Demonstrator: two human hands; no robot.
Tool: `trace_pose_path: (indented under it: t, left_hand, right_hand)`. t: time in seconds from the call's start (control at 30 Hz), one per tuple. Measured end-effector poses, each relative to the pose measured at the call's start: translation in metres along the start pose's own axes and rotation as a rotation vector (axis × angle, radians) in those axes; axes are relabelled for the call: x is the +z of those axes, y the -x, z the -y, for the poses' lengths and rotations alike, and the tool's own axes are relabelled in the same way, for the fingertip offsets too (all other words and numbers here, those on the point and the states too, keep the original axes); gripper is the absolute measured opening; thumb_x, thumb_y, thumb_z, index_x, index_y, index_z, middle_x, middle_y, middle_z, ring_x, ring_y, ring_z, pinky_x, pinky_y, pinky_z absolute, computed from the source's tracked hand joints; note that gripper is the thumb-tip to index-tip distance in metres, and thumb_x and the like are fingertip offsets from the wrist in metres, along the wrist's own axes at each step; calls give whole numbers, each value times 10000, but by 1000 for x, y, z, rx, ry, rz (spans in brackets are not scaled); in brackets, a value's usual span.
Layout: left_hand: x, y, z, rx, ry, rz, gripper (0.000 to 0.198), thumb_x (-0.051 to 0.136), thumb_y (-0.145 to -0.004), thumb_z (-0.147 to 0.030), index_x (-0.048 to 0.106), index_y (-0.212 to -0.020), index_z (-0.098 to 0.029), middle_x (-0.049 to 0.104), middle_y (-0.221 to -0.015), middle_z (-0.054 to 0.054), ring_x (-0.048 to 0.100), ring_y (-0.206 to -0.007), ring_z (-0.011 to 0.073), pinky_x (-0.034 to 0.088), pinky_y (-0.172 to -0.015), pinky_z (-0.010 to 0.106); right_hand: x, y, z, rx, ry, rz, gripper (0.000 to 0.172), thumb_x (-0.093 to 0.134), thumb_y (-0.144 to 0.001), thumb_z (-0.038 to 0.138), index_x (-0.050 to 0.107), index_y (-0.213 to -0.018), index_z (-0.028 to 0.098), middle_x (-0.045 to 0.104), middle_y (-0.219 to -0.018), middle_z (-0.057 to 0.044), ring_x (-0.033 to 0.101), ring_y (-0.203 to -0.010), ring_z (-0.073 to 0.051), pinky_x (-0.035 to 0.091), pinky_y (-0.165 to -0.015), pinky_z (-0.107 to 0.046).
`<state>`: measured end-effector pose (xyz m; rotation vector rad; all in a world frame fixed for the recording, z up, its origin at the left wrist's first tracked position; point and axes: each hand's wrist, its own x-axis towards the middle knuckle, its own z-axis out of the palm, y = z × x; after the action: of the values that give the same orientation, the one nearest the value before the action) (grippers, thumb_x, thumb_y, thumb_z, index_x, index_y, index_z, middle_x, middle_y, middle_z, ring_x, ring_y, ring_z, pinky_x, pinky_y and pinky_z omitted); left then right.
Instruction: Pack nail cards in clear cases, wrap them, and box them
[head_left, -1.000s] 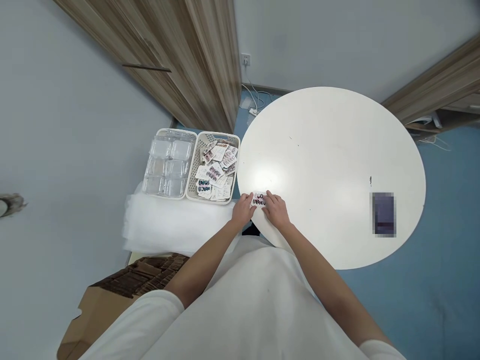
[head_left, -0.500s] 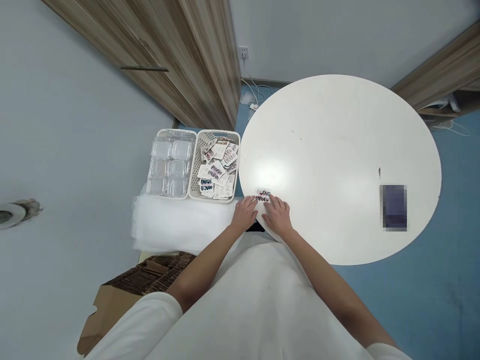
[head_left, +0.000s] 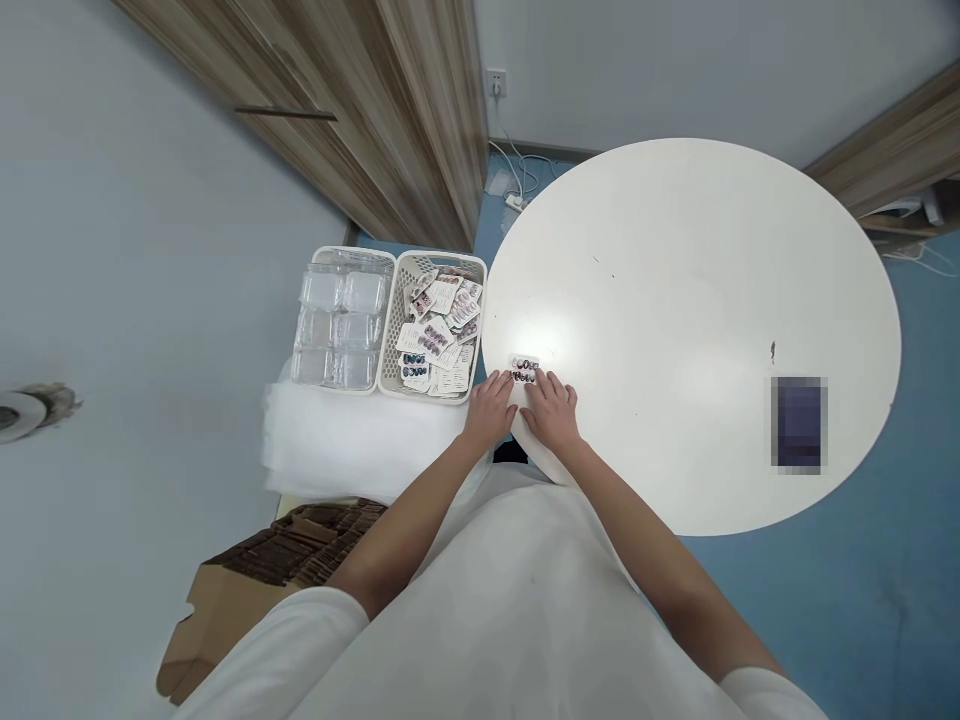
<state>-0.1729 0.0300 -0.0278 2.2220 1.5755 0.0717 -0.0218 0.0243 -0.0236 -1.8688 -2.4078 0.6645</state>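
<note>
A small card of dark and pink press-on nails (head_left: 524, 369) lies flat on the round white table (head_left: 690, 300), near its left front edge. My left hand (head_left: 490, 409) rests at the table edge, fingers stretched towards the card's near left corner. Beside it my right hand (head_left: 553, 411) lies flat on the table, its fingertips at the card's near right edge. Neither hand is closed round the card.
Left of the table stand two white baskets: one (head_left: 397, 340) with several nail cards, one (head_left: 309, 300) with clear plastic cases. White foam sheet (head_left: 360, 445) lies under them. A cardboard box (head_left: 217, 600) of dark items sits lower left. A blurred dark object (head_left: 799, 422) lies at the table's right.
The card has gone from between my fingers to lying flat on the table just beyond my fingertips. Both hands have flattened behind it. The view shifted slightly.
</note>
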Motion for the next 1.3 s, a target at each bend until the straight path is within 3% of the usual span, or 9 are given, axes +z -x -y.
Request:
trace_pose_path:
  t: [0.47,0.7,0.83,1.07,1.3]
  left_hand:
    - [8,-2,8,21,135,-29,471,444,-788,-227,388,-1239,-105,376,-1347,137,264,-1290,247,331,-989,407]
    - [12,0,12,52,181,-44,463,419,-811,-237,356,-1251,-107,311,-1383,146,215,-1311,238,309,-1021,430]
    - [13,5,10,31,202,-67,430,399,-833,-247,370,-1240,-109,308,-1386,139,193,-1318,227,286,-1046,419]
    - [14,27,-12,-72,256,-119,381,418,-827,-228,432,-1194,-127,358,-1361,118,237,-1305,221,336,-1025,404]
    - [28,82,-51,-269,301,-233,363,384,-845,-263,453,-1186,-159,389,-1345,84,276,-1290,201,367,-1010,385]
  right_hand:
    - [0,-2,0,9,-1,33,364,411,-821,322,447,-1160,192,263,-1418,-116,219,-1287,-287,189,-965,-507]
    - [1,5,2,15,-10,44,479,425,-819,330,349,-1265,171,202,-1435,-142,149,-1317,-292,184,-980,-508]
    - [-3,27,-4,30,-10,49,490,412,-829,342,334,-1283,176,215,-1431,-140,157,-1318,-284,211,-983,-490]
    - [-14,97,-34,-24,-6,66,463,378,-843,334,343,-1278,179,282,-1399,-142,223,-1300,-271,285,-964,-464]
    - [-7,129,-74,-223,-63,59,438,366,-849,318,369,-1257,161,334,-1363,-143,286,-1272,-260,340,-954,-437]
